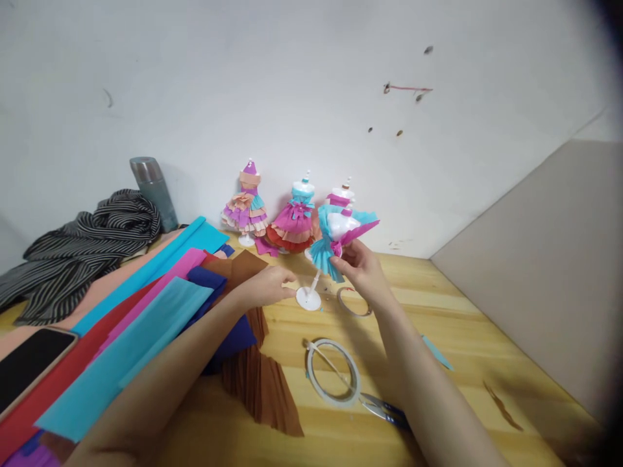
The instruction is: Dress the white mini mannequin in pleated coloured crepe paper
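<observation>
A small white dress-form mannequin (343, 225) on a stand leans to the right above the table. Turquoise and magenta crepe paper (322, 250) wraps its body. My right hand (363, 269) is closed around its lower right side, thumb in front. My left hand (265, 285) is curled at the left edge of the round white base (308, 299), thumb and fingers pressed together there. How firmly they grip the base is partly hidden. Behind it stand more mini mannequins in layered crepe paper dresses, one peach and purple (246, 207), one magenta and turquoise (294, 220).
Crepe paper sheets (146, 337), a phone (34, 366), striped cloth (92, 240) and a flask (156, 194) lie or stand at left. Brown pleated paper (263, 392), a tape roll (357, 383) with a stick across it, scissors (384, 410) and another ring (354, 302) are nearer. A wall rises behind.
</observation>
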